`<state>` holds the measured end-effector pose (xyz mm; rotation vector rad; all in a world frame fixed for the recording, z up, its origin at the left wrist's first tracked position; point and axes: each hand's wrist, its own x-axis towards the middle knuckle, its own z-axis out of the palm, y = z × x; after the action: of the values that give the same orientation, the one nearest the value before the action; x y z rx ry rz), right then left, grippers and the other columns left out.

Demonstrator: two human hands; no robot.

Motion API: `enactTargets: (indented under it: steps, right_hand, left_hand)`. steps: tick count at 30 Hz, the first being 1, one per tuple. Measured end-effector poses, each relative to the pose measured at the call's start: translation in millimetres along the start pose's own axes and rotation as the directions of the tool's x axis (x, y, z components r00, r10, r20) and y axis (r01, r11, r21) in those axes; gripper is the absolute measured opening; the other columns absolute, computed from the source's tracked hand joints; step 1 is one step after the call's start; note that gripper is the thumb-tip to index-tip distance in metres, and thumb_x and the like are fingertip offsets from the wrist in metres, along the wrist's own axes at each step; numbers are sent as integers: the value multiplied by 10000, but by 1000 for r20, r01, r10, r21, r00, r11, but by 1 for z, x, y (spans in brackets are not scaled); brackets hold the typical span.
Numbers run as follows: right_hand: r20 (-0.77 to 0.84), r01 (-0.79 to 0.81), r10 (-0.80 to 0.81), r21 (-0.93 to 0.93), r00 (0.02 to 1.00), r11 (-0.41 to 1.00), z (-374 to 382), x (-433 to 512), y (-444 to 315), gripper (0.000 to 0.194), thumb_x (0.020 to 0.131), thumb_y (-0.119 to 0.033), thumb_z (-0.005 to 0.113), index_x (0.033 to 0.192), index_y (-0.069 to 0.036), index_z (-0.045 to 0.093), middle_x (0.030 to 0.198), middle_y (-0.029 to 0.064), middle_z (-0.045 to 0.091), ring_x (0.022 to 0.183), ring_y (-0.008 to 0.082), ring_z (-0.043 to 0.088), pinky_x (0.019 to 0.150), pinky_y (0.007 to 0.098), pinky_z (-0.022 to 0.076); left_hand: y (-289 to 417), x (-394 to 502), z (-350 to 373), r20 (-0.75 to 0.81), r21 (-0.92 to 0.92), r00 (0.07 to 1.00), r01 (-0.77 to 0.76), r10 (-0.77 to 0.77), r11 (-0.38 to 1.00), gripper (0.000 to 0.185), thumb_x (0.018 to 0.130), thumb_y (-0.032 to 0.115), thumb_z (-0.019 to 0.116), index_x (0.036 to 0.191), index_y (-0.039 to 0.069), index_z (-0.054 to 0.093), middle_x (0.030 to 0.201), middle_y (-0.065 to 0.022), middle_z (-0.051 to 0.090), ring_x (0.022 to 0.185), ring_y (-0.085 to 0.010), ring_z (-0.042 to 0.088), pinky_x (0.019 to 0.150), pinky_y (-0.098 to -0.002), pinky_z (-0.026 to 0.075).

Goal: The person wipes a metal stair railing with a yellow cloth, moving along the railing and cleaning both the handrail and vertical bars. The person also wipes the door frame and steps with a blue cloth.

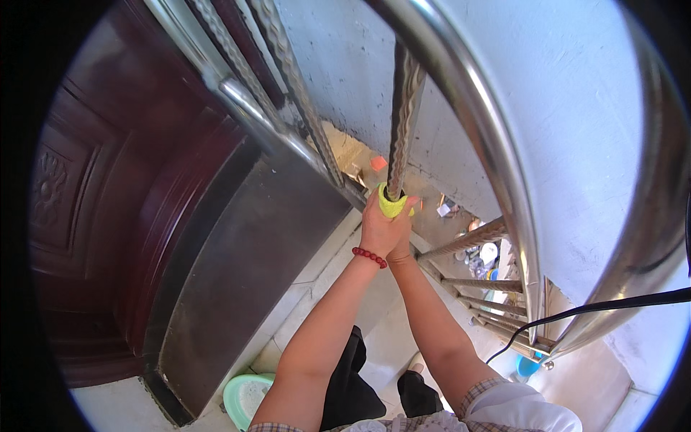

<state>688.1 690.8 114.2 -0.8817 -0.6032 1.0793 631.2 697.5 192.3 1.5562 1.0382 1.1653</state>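
A twisted metal baluster (402, 124) rises from the low rail in front of me. Around its lower part is a yellow-green cloth (393, 207). My left hand (378, 224) grips the cloth from the left, a red bead bracelet on its wrist. Close against it, my right hand (404, 227) presses the cloth from the right; its fingers are partly hidden. Both hands are near the baluster's foot.
A curved metal handrail (486, 108) arches at the right, with more balusters below. A dark red panelled door (97, 189) stands left, beyond a dark threshold (253, 216). A green basin (232, 397) with suds sits near my legs. A black cable (594, 306) crosses at right.
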Motion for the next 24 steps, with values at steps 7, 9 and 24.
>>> enactTargets:
  steps: [7,9,24]
  right_hand:
    - [59,149,-147,-657,987,739,-41,-28,68,334,979,-254,495,1231,-35,495,1129,179,587,1036,322,587,853,386,464]
    - [82,190,-190,-721,978,666,-44,-32,62,341,978,-246,490,1248,-36,484,1142,184,580,1044,334,580,866,392,460]
    - [75,146,-159,-852,984,502,-61,-80,30,403,1001,-249,435,1344,-36,437,1253,194,551,1121,365,535,944,381,429]
  left_hand:
    - [-77,-25,13,0,-8,995,95,-95,995,360,818,223,752,1026,-12,574,985,-168,614,925,-341,598,819,-397,476]
    - [-79,-29,15,-13,31,999,43,-43,999,383,830,220,737,1077,-15,563,1033,-182,606,968,-348,592,849,-397,471]
    - [-95,-83,37,-52,-13,996,-69,68,998,679,942,220,567,1464,-37,216,1486,-239,312,1373,-373,323,1130,-395,259]
